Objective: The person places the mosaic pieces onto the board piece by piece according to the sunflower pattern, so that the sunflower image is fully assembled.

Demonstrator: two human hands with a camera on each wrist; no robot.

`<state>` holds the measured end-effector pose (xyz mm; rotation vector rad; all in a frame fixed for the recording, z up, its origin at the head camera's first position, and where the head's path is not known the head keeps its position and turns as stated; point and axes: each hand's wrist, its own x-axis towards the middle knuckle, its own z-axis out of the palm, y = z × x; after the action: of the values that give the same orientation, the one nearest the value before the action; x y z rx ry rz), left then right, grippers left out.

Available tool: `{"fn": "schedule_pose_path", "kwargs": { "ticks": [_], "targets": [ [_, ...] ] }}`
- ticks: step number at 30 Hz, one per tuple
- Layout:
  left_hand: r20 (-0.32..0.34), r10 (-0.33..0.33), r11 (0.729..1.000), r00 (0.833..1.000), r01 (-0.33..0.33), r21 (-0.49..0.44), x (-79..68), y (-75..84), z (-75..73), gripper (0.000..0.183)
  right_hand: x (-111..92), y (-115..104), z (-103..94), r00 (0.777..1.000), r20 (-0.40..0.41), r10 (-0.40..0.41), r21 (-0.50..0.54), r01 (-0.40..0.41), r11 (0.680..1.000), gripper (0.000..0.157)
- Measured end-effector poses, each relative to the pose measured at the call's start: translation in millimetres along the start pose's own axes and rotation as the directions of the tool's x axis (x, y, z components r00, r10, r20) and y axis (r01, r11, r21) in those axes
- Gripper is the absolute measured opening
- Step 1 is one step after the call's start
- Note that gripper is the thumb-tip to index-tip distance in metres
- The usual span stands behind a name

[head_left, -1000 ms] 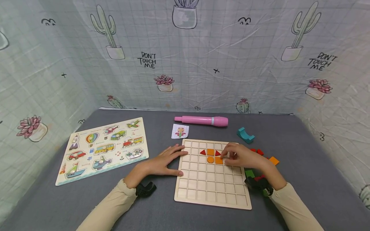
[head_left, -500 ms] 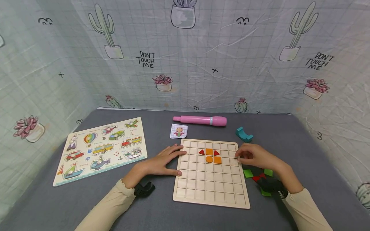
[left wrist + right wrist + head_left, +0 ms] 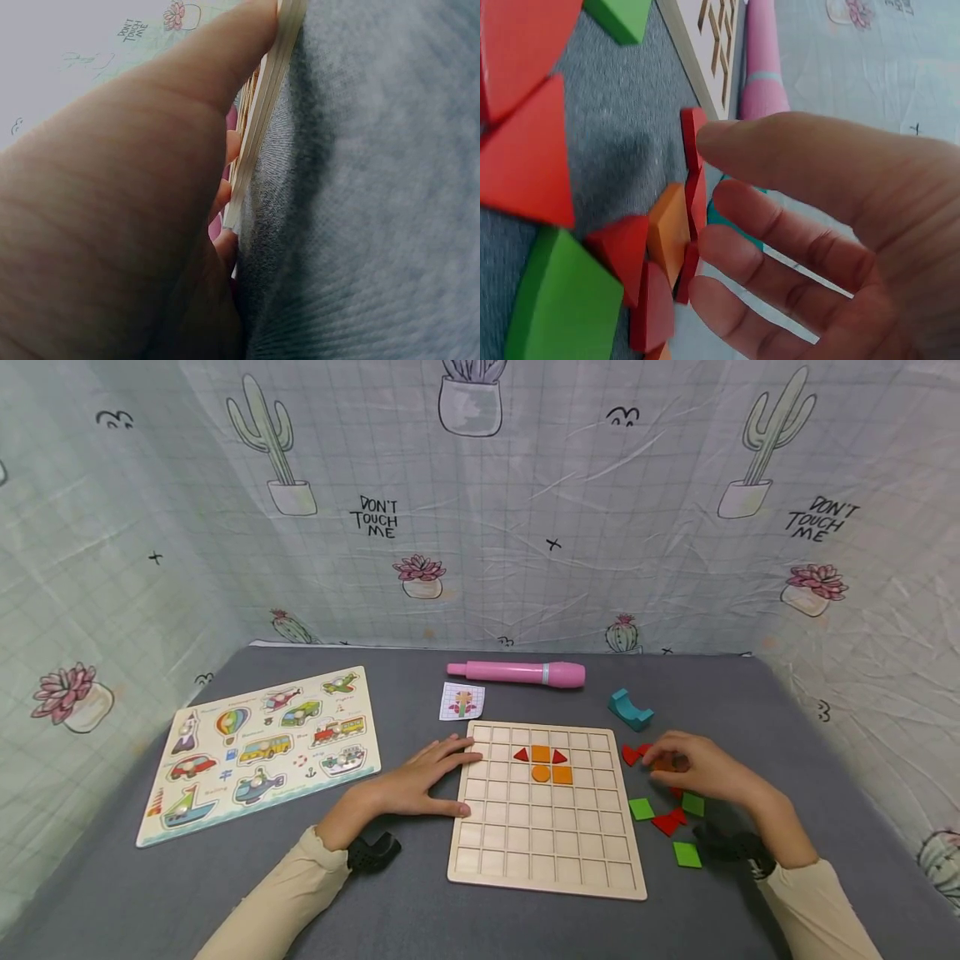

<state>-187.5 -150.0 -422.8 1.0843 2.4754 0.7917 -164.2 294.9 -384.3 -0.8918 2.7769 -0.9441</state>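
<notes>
My left hand (image 3: 408, 785) rests with spread fingers on the left edge of a wooden grid board (image 3: 525, 839). Set in the board's cells are an orange square (image 3: 541, 753) between two red triangles (image 3: 521, 755), and below it an orange circle (image 3: 541, 773) beside another orange square (image 3: 562, 775). Right of the board, my right hand (image 3: 701, 768) hovers over loose pieces, its fingers loosely bent with nothing between them. In the right wrist view, the thumb tip overlaps a red piece (image 3: 694, 135), and an orange piece (image 3: 669, 229) lies close to the fingers.
Green squares (image 3: 641, 809) and red pieces (image 3: 665, 824) lie scattered right of the board. A teal arch (image 3: 631, 710), a pink stick with a silver band (image 3: 517, 673) and a small pattern card (image 3: 462, 702) lie behind it. A vehicle picture puzzle (image 3: 300, 787) lies at the left.
My right hand has drawn back from beside the orange square, moving right off the board to the loose pieces. The left hand stays at the board's edge.
</notes>
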Motion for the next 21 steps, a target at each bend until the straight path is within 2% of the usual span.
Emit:
{"fn": "schedule_pose_path", "kwargs": {
  "ticks": [11, 21],
  "targets": [
    [0.002, 0.004, 1.0, 1.0, -0.004, 0.001, 0.4, -0.9, 1.1, 0.078, -3.3, 9.8, 0.5, 0.999, -0.025, 0.036, -0.121, -0.039, 0.992, 0.011],
    [-0.002, 0.003, 1.0, 1.0, -0.003, 0.006, 0.4, -0.5, 0.5, 0.079, 0.2, 5.3, 2.7, 0.995, -0.035, 0.097, -0.091, -0.1, 0.991, 0.015]
  ]
}}
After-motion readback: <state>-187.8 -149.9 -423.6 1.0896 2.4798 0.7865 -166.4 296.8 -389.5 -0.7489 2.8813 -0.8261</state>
